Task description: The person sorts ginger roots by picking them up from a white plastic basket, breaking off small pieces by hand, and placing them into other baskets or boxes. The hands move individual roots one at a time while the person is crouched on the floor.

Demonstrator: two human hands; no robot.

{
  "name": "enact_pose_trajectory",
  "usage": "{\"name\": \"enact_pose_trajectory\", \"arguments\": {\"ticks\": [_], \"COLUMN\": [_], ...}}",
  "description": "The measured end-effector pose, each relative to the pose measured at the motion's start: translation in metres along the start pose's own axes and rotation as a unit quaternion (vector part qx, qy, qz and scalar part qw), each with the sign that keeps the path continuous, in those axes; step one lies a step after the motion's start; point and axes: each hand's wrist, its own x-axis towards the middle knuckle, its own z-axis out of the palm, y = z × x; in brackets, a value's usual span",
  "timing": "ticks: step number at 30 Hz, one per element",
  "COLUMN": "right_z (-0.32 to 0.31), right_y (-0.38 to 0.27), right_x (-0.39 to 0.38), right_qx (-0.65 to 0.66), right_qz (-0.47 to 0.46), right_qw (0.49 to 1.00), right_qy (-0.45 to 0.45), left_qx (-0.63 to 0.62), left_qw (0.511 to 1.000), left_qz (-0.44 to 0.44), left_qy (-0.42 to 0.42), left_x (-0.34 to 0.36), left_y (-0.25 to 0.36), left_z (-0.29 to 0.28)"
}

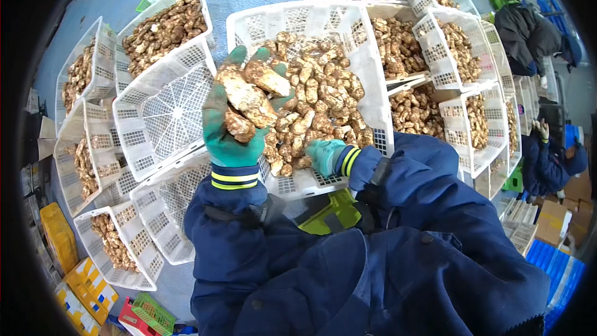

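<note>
My left hand, in a teal glove, is closed on several brown-and-white mushrooms, raised over the left side of a white plastic crate. A heap of smaller mushrooms fills much of that crate. My right hand, also gloved, is low at the crate's front among the mushrooms, its fingers curled together; whatever is under them is hidden.
More mushroom crates surround this one. An empty crate stands left. At far right are two other people and cardboard boxes. Yellow containers lie lower left, blue stacked items lower right.
</note>
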Motion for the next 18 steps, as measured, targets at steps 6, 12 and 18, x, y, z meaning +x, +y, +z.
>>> {"name": "enact_pose_trajectory", "arguments": {"ticks": [6,12,18], "right_z": [-0.054,-0.095,-0.086], "right_y": [-0.008,0.034,-0.026], "right_x": [0.045,0.029,0.004], "right_qx": [-0.046,-0.127,-0.041], "right_qz": [0.095,0.091,0.066], "right_qw": [0.994,0.931,0.997], "right_qy": [0.012,0.331,-0.017], "left_qx": [0.495,0.217,0.141], "left_qw": [0.856,0.966,0.987], "left_qz": [0.148,0.103,0.073], "left_qy": [0.014,0.093,0.022], "left_x": [-0.017,-0.015,-0.015], "left_y": [0.003,0.005,0.012], "left_z": [-0.05,-0.009,0.005]}}
